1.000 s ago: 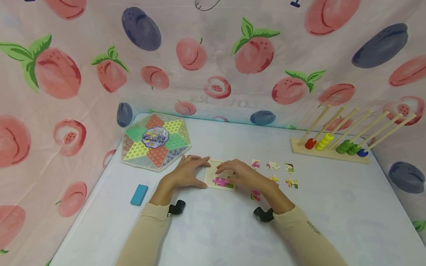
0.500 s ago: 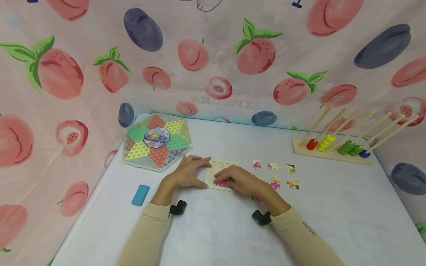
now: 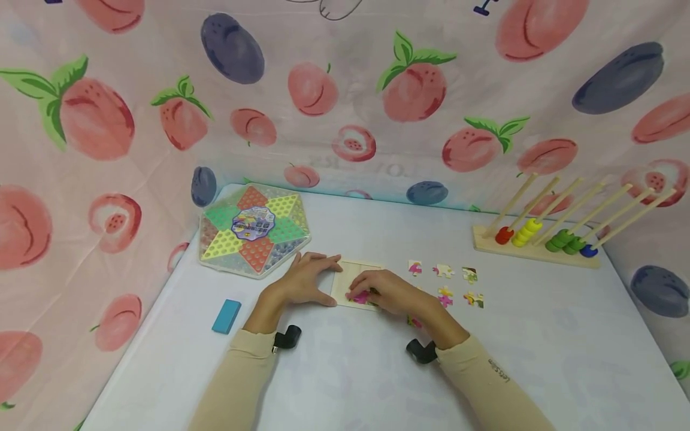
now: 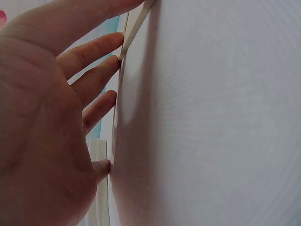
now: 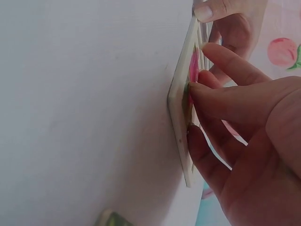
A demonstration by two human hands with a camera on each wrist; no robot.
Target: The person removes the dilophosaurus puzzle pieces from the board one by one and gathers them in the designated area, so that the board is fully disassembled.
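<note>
A small pale wooden puzzle tray (image 3: 348,273) lies flat on the table, with pink and green jigsaw pieces (image 3: 359,297) in its near part. My left hand (image 3: 303,280) spans the tray's left side, thumb at the near corner and forefinger at the far one. Its fingers (image 4: 96,77) look fairly straight in the left wrist view. Over the tray, my right hand (image 3: 392,291) rests spread fingertips and thumb on the pieces, partly covering them. In the right wrist view this hand (image 5: 249,122) touches the tray's face and its pink piece (image 5: 194,66).
Several loose jigsaw pieces (image 3: 444,271) lie right of the tray, one partly behind my right wrist. A blue block (image 3: 226,316) lies at left. A star-patterned game board (image 3: 256,252) is at back left; a wooden bead rack (image 3: 485,240) stands at back right.
My right hand has come down from just above the pieces onto them, its fingers drawing closer together, then stayed nearly still. My left hand keeps its place on the tray.
</note>
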